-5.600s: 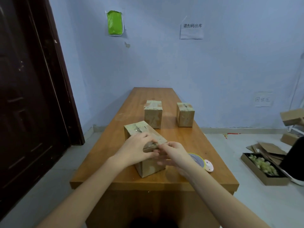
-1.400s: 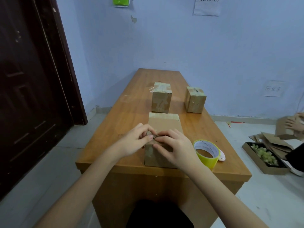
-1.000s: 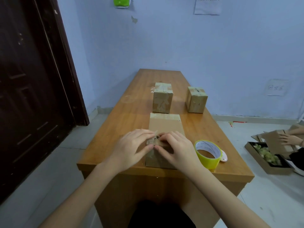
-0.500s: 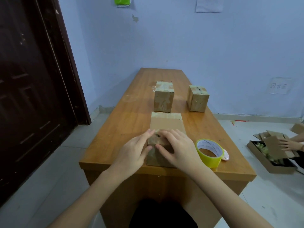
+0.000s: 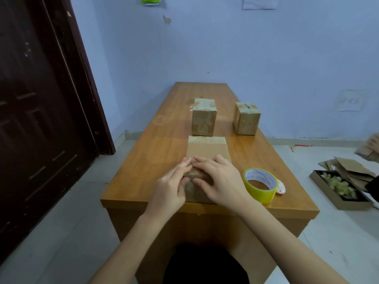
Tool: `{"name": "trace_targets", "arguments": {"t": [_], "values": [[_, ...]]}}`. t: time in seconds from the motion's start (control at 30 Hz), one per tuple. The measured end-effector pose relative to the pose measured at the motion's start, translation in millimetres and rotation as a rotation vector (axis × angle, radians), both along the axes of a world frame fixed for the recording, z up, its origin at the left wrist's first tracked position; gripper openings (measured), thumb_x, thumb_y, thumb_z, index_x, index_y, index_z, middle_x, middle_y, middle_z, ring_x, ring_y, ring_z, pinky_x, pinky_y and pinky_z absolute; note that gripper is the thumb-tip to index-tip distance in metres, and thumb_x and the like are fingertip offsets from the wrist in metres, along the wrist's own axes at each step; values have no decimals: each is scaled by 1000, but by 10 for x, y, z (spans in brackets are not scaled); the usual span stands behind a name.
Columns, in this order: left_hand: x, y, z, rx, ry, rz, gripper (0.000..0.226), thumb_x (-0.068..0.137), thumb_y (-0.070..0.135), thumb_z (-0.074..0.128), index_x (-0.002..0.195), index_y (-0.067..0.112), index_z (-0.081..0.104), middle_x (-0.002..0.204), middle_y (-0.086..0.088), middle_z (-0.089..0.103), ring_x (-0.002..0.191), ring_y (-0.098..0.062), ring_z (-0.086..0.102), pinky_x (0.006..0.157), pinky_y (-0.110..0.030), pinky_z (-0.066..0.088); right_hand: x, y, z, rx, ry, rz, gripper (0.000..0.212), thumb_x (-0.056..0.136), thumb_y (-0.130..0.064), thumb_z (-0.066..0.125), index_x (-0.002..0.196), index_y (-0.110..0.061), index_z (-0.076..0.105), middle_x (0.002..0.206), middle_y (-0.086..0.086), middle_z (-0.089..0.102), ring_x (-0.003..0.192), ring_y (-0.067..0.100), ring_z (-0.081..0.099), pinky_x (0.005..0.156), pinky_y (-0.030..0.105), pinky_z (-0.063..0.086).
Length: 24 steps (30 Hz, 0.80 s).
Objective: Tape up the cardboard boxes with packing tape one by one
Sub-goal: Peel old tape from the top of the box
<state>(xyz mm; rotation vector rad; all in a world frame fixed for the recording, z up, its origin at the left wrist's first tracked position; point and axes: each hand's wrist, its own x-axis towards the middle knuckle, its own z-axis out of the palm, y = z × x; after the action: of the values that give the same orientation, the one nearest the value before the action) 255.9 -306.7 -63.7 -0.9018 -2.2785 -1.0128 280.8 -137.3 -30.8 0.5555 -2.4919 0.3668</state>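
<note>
Both hands lie with straight fingers on the near end of a cardboard box [image 5: 207, 150] that rests near the front edge of the wooden bench [image 5: 155, 148]: the left hand [image 5: 170, 187] presses its left side, the right hand [image 5: 220, 181] its top. A roll of yellow packing tape [image 5: 260, 185] stands just beside the right hand, and two more cardboard boxes [image 5: 204, 119] stand farther back.

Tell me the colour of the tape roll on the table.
Yellow, with a white inner core: the tape roll shows clearly in the head view.

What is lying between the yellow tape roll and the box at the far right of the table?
Only bare tabletop between tape roll and far right box, in the head view.
</note>
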Motion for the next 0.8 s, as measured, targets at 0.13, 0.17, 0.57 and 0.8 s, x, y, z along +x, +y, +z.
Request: {"name": "trace_targets", "arguments": {"t": [0.13,0.17,0.57,0.8], "values": [[-13,-13,5,-16,9,-15,40,88,1,59,127,8,55,135,0,52,129,-14,45,101,-33,44,-4,70,49,52,-115,45,43,91,-35,57,130,-17,56,141,-3,50,108,16,46,91,32,44],[-19,-28,12,-24,14,-20,40,88,3,59,127,10,55,135,2,52,129,-12,44,101,-31,44,7,120,92,-26,-175,66,43,92,-35,57,131,-18,55,143,-3,48,114,15,46,95,30,42],[-93,-85,64,-78,-5,-59,41,89,14,60,124,35,56,135,21,46,130,-1,39,98,-26,40,172,1406,-143,-66,-587,-439,119,56,-88,50,150,-20,21,155,-1,28,144,22,22,113,40,27],[-47,115,447,-15,-214,-86,52,89,38,58,123,66,32,124,52,26,123,19,25,105,-35,29,191,1345,-296,-269,-411,-319,100,62,-44,84,144,-20,32,133,-5,46,123,13,46,98,30,43]]}}
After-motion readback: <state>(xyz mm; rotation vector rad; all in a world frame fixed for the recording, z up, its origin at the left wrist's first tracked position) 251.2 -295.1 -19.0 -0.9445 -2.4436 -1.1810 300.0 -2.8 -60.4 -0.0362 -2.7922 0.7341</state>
